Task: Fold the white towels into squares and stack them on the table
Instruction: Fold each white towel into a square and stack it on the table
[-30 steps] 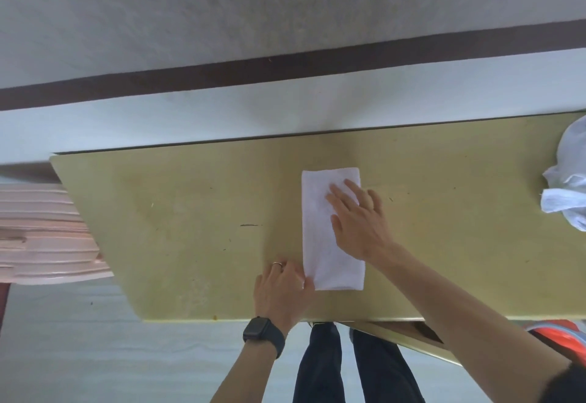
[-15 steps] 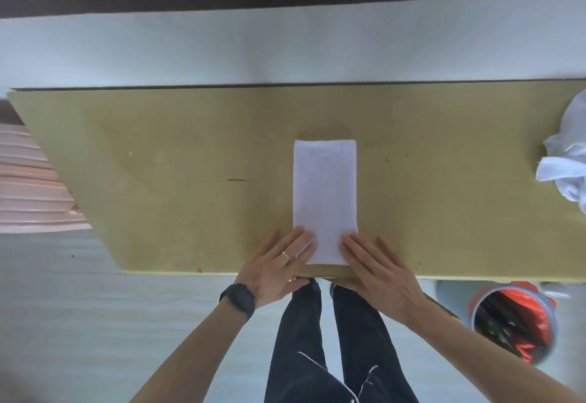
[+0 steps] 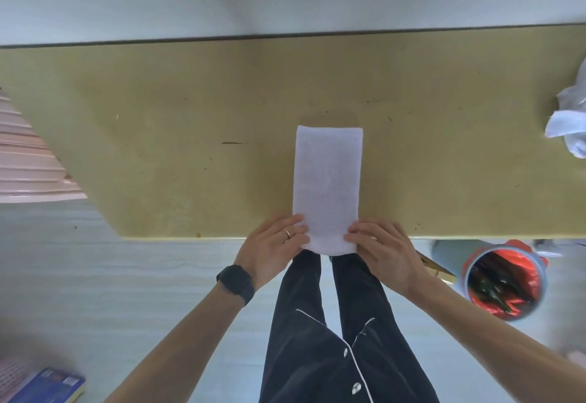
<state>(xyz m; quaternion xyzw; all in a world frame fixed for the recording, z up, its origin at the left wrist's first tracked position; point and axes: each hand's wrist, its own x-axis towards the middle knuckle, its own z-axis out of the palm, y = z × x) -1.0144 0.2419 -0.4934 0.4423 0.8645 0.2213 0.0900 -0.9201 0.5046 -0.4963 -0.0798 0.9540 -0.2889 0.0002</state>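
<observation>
left hand [image 3: 272,245], right hand [image 3: 382,248] side by side, fingers curled, pinching

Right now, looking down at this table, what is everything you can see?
folded towel: one, white, long strip mid-table, near end over the table's edge
crumpled towels: heap, number unclear, white, table's right end
table: one, yellowish tan, across the view
bin: one, red liner, floor at right
ribbed stack: one, pink, left of the table
book: one, blue, floor at lower left
clothing: dark navy, white piping, below the table
watch: one, black, left wrist
left hand: grips the towel's near left corner
right hand: grips its near right corner
</observation>
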